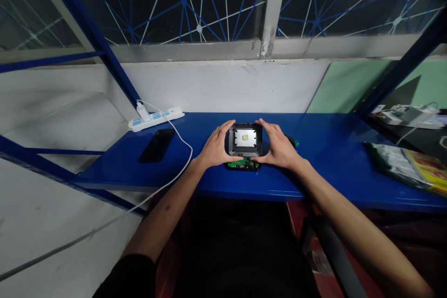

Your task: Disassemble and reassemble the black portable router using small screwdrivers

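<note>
Between my two hands is a black plastic housing (pixel 231 140) with rounded corners and a silver metal plate inside, a small tan square at the plate's centre. My left hand (pixel 217 145) grips its left side, thumb along the lower edge and fingers at the upper corner. On the opposite side, my right hand (pixel 278 145) holds it the same way. Just below it, partly covered, a green circuit board (pixel 240 164) sits in a black shell on the blue table. Behind my right hand, a green-and-black object (pixel 292 141) shows only in part; its kind is unclear.
A black phone (pixel 157 145) lies on the blue table (pixel 209 186) to the left. Behind it is a white power strip (pixel 157 118) with a plugged-in charger, whose white cable (pixel 179 167) trails across the table's left part. A colourful plastic packet (pixel 408 165) lies at the right.
</note>
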### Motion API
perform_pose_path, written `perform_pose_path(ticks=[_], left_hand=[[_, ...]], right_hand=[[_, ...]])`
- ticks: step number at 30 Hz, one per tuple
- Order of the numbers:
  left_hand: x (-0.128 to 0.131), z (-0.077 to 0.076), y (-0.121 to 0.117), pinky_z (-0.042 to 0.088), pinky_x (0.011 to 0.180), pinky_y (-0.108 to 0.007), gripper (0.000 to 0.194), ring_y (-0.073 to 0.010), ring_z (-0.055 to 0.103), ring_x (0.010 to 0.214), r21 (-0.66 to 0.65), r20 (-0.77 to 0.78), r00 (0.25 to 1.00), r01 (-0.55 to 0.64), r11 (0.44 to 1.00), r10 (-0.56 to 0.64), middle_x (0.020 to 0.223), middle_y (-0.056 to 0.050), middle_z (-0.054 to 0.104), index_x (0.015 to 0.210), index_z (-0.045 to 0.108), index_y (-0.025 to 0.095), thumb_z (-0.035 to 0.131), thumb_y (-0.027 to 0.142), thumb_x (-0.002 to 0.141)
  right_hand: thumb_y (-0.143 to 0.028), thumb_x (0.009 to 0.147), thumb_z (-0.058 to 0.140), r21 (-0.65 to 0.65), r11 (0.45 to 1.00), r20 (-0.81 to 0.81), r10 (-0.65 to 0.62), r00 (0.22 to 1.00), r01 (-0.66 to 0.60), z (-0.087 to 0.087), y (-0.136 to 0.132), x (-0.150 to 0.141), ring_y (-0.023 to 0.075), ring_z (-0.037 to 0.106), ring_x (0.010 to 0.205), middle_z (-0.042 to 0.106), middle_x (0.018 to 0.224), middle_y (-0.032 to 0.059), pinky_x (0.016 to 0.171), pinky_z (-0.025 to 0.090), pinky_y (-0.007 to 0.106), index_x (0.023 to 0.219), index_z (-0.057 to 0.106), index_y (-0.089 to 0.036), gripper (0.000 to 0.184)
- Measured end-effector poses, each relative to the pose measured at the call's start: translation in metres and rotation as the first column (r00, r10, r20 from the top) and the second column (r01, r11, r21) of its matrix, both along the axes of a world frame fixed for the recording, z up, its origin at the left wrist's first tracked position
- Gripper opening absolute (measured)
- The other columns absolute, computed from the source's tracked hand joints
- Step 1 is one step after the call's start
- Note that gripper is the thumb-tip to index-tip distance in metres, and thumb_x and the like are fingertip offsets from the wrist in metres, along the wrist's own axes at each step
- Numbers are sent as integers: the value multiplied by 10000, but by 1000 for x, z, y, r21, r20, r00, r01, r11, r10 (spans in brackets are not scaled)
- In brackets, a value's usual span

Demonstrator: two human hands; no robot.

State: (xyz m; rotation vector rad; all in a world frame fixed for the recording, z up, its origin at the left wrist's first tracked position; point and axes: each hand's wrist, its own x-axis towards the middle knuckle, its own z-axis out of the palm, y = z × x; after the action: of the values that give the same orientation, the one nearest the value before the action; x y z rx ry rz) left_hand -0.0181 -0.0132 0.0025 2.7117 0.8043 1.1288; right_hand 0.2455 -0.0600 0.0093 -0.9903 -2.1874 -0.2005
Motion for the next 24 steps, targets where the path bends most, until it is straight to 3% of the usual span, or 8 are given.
perform_pose_path(ticks=[3, 6, 9, 13, 20, 24], left_hand=[[1, -1, 3, 340, 1151, -601, 1197, -401, 347, 1421, 29, -75, 997, -7, 1000, 9, 1548, -188, 343, 1564, 120, 214, 846, 539, 669], [4, 3, 5, 247, 1173, -642, 1196, -429, 299, 1436, 75, -177, 984, -10, 997, 23, 1558, -188, 325, 1571, 108, 219, 824, 570, 680], [11, 12, 3, 132, 1198, -658, 1149, -428, 283, 1446, 99, -252, 968, 26, 995, 0, 1570, -176, 316, 1576, 97, 236, 777, 596, 723], [24, 24, -3, 81, 1216, -633, 1169, -412, 270, 1458, 127, -274, 962, 45, 991, -9, 1577, -155, 313, 1574, 84, 251, 805, 541, 701], [37, 34, -14, 89, 1222, -635, 1104, -422, 260, 1454, 114, -263, 965, 51, 992, -20, 1578, -121, 293, 1571, 86, 295, 803, 356, 733], [35, 35, -15, 140, 1224, -639, 1169, -420, 287, 1435, 72, -205, 978, 65, 995, -49, 1542, -134, 297, 1568, 55, 314, 836, 276, 700]], right_hand=[[-566, 719, 765, 17, 1000, 8, 10, 1000, -10, -1, 0, -1, 416, 495, 1287, 455, 1492, 217, 1003, 478, 642, 1591, 78, -179, 1176], [-558, 747, 737, 26, 1000, 20, 16, 1000, -17, -3, 1, -2, 422, 491, 1301, 456, 1489, 219, 1005, 467, 654, 1584, 115, -182, 1108], [-579, 740, 737, 25, 1000, 6, 2, 1000, -2, -4, 0, -4, 423, 505, 1286, 470, 1474, 214, 1001, 475, 648, 1580, 124, -188, 1111], [-598, 721, 754, 48, 998, -30, -35, 999, 37, -4, -2, -4, 419, 511, 1276, 473, 1470, 209, 997, 493, 637, 1583, 109, -196, 1149], [-560, 766, 740, 76, 997, -28, -20, 999, 22, -3, -4, -4, 433, 458, 1342, 417, 1520, 187, 1051, 461, 659, 1595, 34, -240, 1135], [-585, 736, 761, 20, 1000, -70, 22, 997, -21, 0, -6, -7, 435, 329, 1441, 243, 1612, 193, 1102, 435, 658, 1591, -91, -232, 1257]])
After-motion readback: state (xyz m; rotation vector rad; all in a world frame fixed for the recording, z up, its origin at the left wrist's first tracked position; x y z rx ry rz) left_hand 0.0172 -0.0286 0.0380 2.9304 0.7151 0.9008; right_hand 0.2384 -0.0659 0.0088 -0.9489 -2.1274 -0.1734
